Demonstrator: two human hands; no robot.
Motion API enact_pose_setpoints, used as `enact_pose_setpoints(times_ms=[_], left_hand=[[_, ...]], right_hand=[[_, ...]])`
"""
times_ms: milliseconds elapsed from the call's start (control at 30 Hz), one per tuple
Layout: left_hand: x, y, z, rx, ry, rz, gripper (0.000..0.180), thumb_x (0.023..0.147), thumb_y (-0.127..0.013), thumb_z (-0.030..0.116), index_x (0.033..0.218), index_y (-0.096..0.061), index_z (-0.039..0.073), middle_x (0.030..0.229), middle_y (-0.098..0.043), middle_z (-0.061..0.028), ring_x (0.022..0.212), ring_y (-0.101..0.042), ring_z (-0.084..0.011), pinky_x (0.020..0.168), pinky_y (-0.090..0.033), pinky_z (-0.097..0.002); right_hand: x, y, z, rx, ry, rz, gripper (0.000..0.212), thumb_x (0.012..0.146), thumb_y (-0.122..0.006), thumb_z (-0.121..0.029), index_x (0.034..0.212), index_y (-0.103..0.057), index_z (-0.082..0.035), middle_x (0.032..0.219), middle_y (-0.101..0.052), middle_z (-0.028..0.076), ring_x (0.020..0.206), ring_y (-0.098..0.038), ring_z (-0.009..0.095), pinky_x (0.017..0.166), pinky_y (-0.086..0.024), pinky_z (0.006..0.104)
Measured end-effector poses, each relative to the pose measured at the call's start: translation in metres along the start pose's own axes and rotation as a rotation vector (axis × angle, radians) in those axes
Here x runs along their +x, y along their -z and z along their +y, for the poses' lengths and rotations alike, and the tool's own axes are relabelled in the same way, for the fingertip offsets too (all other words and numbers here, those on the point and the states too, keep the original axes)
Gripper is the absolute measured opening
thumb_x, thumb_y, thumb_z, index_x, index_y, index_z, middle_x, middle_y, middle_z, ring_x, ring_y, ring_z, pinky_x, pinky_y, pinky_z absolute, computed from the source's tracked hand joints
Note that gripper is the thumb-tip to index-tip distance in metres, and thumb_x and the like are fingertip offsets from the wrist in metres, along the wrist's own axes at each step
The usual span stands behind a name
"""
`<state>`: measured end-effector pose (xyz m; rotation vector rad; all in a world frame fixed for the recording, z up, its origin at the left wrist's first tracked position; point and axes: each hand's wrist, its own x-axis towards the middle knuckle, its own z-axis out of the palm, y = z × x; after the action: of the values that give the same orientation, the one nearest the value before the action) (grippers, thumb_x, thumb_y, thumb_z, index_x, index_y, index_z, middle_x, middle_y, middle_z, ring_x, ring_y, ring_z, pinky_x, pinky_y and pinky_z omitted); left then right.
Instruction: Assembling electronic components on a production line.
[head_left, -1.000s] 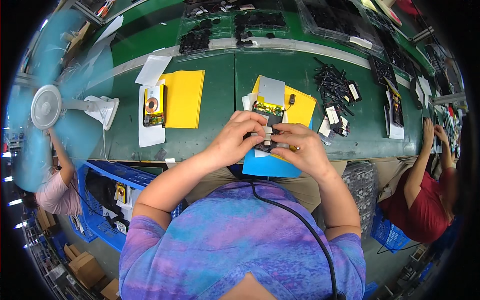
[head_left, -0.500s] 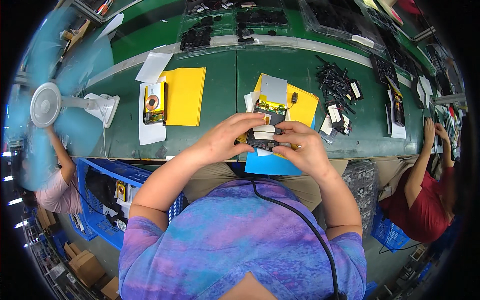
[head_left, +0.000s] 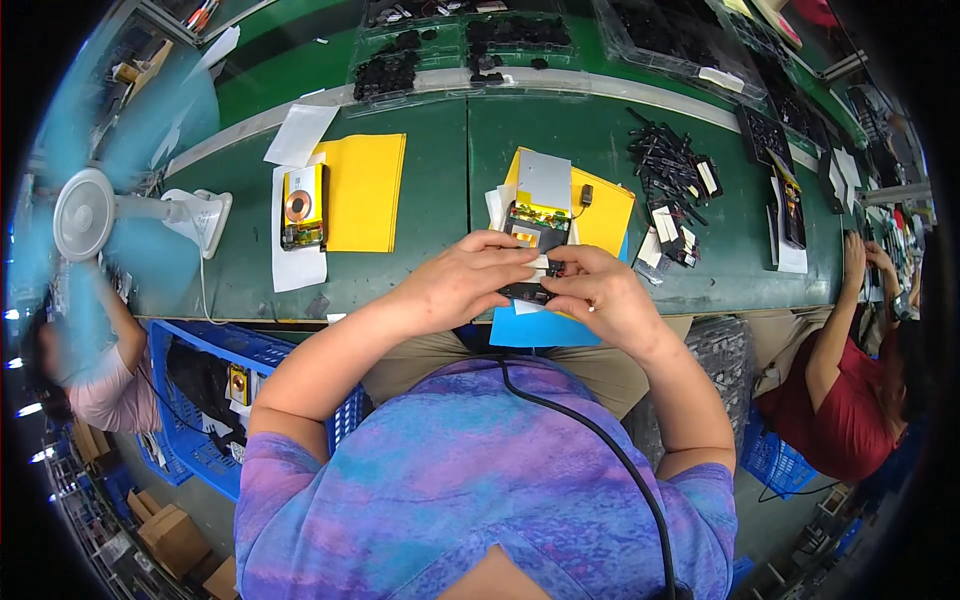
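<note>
At the front edge of the bench, a partly open electronic device (head_left: 538, 222) shows a circuit board, yellow tape and a black casing. Attached above it is a grey flat panel (head_left: 545, 178). My left hand (head_left: 465, 283) grips the casing from the left, fingers across its face and thumb at the lower edge. From the right, my right hand (head_left: 605, 290) pinches the casing's near end beside a white strip (head_left: 541, 262). My fingers hide much of that end. Yellow sheets (head_left: 605, 215) and a blue sheet (head_left: 540, 330) lie under the device.
Left on the bench, another opened device (head_left: 304, 205) with a copper coil lies by yellow sheets (head_left: 365, 190). A spinning fan (head_left: 85, 213) stands farther left. Black parts (head_left: 665, 155) are heaped at right. A blue crate (head_left: 215, 335) sits below. Co-workers sit on both sides.
My fingers have closed in over the white strip, covering more of it. Both hands stay on the casing. My view has shifted slightly.
</note>
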<state>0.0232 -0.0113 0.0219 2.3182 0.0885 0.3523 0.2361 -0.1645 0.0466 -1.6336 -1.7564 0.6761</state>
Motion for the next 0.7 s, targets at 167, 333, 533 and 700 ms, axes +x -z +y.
enact_pose_setpoints(times_ms=[167, 333, 533, 700], left_hand=[[-0.001, -0.001, 0.001, 0.103, -0.024, -0.045, 0.049, 0.077, -0.079, 0.008, 0.124, -0.069, 0.009, 0.145, -0.058, -0.0027, 0.133, -0.049, -0.0311, 0.108, -0.048, -0.0423], [0.001, 0.000, 0.004, 0.143, -0.056, -0.046, 0.048, 0.077, -0.079, 0.007, 0.124, -0.068, 0.008, 0.144, -0.058, -0.0028, 0.132, -0.050, -0.0323, 0.107, -0.049, -0.0432], [0.001, -0.005, 0.006, 0.251, -0.073, -0.039, 0.045, 0.078, -0.077, 0.008, 0.122, -0.069, 0.010, 0.143, -0.059, -0.0020, 0.127, -0.054, -0.0328, 0.103, -0.051, -0.0441], [-0.002, -0.007, 0.007, 0.367, -0.129, 0.001, 0.045, 0.077, -0.078, 0.010, 0.121, -0.069, 0.010, 0.139, -0.061, -0.0036, 0.122, -0.057, -0.0316, 0.099, -0.052, -0.0437]], right_hand=[[-0.008, -0.005, 0.012, 0.134, -0.077, 0.216, 0.020, 0.083, -0.076, 0.000, 0.102, -0.078, -0.004, 0.110, -0.071, 0.011, 0.087, -0.071, 0.024, 0.074, -0.057, 0.0328], [0.001, -0.005, 0.010, 0.092, -0.094, 0.273, 0.016, 0.086, -0.074, 0.000, 0.101, -0.077, -0.004, 0.091, -0.073, 0.011, 0.080, -0.072, 0.022, 0.069, -0.056, 0.0306], [0.012, -0.014, 0.009, 0.151, -0.126, 0.392, 0.015, 0.086, -0.073, 0.001, 0.100, -0.076, -0.002, 0.085, -0.072, 0.011, 0.075, -0.071, 0.020, 0.065, -0.055, 0.0296], [0.009, -0.012, 0.006, 0.328, -0.182, 0.402, 0.017, 0.086, -0.073, 0.002, 0.103, -0.074, 0.000, 0.089, -0.072, 0.009, 0.078, -0.069, 0.014, 0.069, -0.054, 0.0259]])
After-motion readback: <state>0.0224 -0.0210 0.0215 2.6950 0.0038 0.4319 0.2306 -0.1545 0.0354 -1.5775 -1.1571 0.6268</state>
